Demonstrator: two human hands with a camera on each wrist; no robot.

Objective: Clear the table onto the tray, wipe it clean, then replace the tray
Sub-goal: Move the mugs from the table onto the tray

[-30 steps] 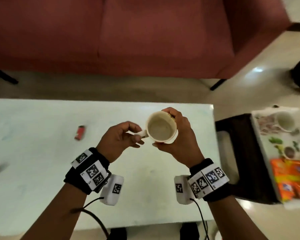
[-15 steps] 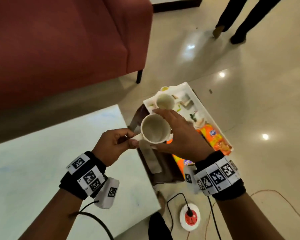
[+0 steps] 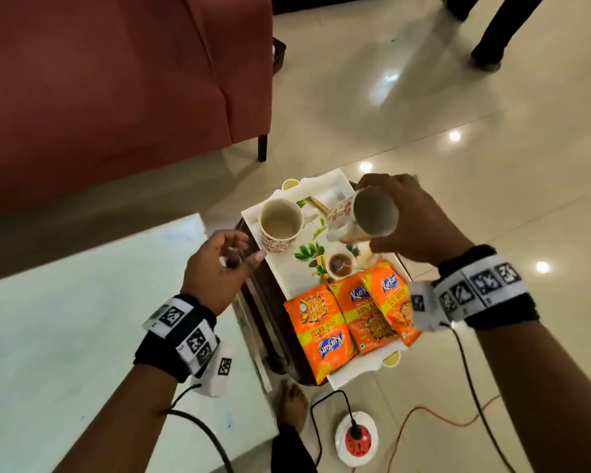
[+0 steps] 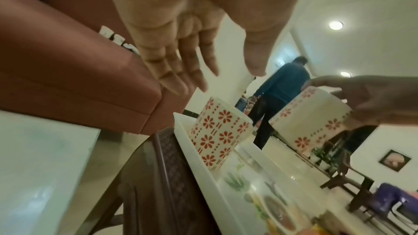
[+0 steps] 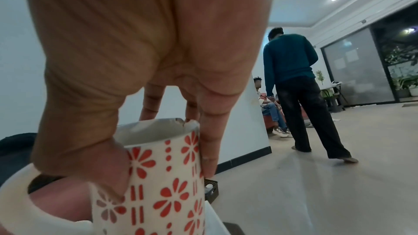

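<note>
My right hand (image 3: 413, 220) grips a cream mug with red flowers (image 3: 372, 216) by its rim, holding it tilted above the far part of the white tray (image 3: 280, 278); the right wrist view shows thumb and fingers round the same mug (image 5: 158, 176). A second, matching mug (image 3: 280, 223) stands upright on the tray's far left corner, also seen in the left wrist view (image 4: 219, 135). My left hand (image 3: 226, 261) hovers empty, fingers loosely spread, over the gap between the glass table (image 3: 65, 319) and the tray.
The tray rests on a dark brown stool (image 3: 263, 302) right of the table. Three orange snack packets (image 3: 348, 315) and a small bowl with a spoon (image 3: 338, 264) lie on it. A red sofa (image 3: 116, 80), floor cables and a power socket (image 3: 355, 438) surround it. A person stands far right (image 5: 296, 85).
My left hand let go of the mug's handle and drew back. The right hand carried the mug rightward from over the table to above the tray, and my view swung right.
</note>
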